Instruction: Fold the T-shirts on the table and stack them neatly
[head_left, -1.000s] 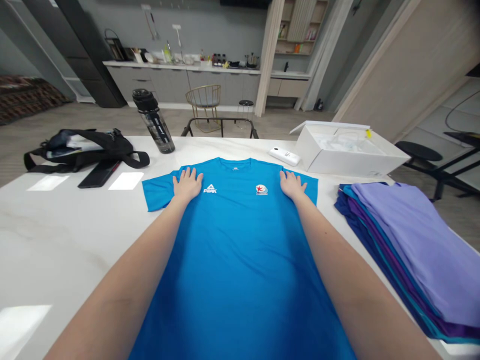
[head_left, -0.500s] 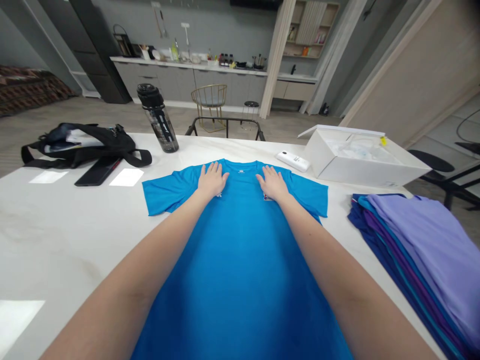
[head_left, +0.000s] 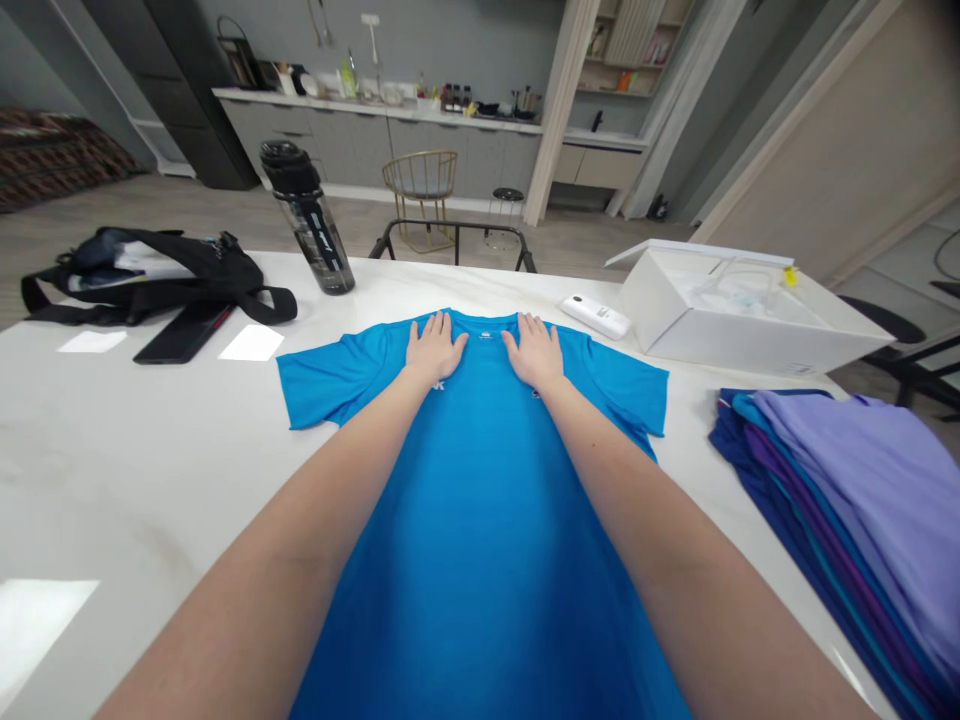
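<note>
A blue T-shirt [head_left: 480,480] lies spread on the white table, its collar at the far side and both short sleeves stretched outward. My left hand [head_left: 435,348] rests flat on the shirt just left of the collar, fingers pointing away from me. On the collar's other side, my right hand [head_left: 535,350] presses flat in the same way. Both hands are open and grip nothing. Small prints on the chest show partly beside each wrist. The shirt's lower edge is out of view.
On the right is a stack of folded clothes [head_left: 862,480], with an open white box [head_left: 750,325] and a white handheld device [head_left: 596,316] behind. A black bottle [head_left: 315,230], a black bag [head_left: 150,275] and a phone [head_left: 184,332] stand or lie at the far left of the table [head_left: 112,460].
Both hands have slid slightly inward and farther up the shirt, closer to the collar. The camera view has shifted a little. The shirt stays laid out flat.
</note>
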